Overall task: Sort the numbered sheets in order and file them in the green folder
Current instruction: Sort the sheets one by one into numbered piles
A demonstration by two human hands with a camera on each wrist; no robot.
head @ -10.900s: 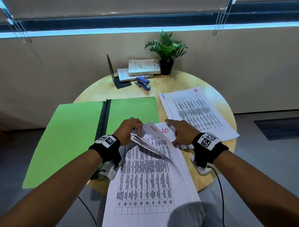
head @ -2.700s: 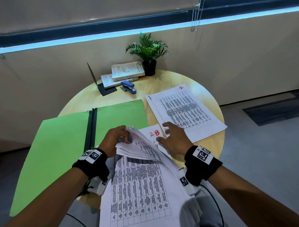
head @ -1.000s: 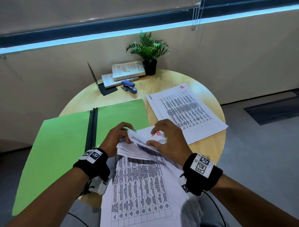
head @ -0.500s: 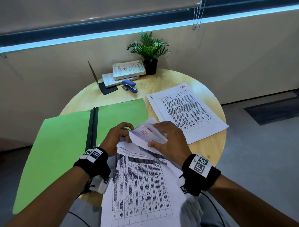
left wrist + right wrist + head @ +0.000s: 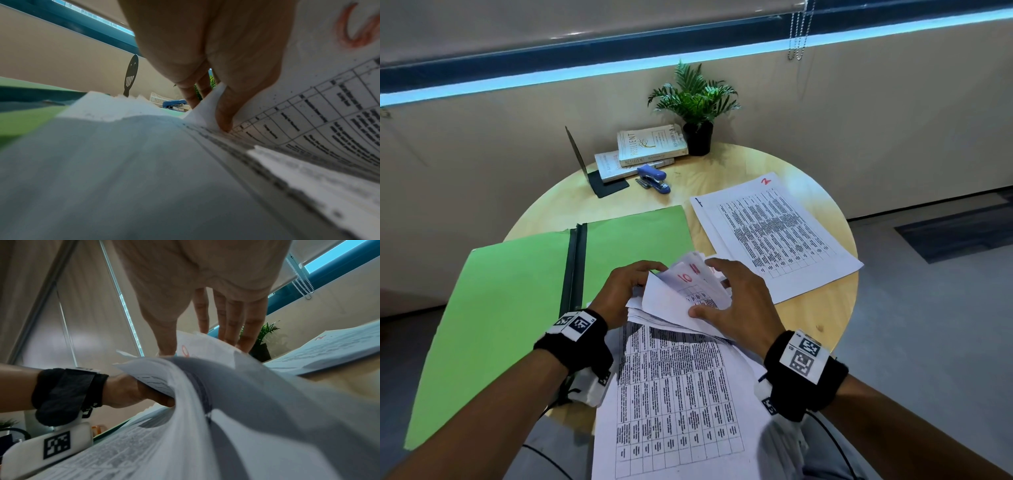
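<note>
Sorting is at an early stage. Two sheets lie set aside on the right of the counter (image 5: 825,308): the sheet marked 2 (image 5: 777,233) lies on top of another sheet, of which only the left edge and a dark mark show. The unsorted stack (image 5: 674,394) lies at the near edge of the counter, overhanging it toward the person. The left hand (image 5: 625,291) holds back a bundle of lifted corners, its fingers curled round them. The right hand (image 5: 736,301) fans further corners, thumb pressed on the paper and fingers spread over it; a sheet marked 10 (image 5: 685,277) is exposed. The green folder (image 5: 517,308) lies open on the left, no sheet in it. Remaining, by judgement: locate the next number, complete the ordered pile, file it.
</note>
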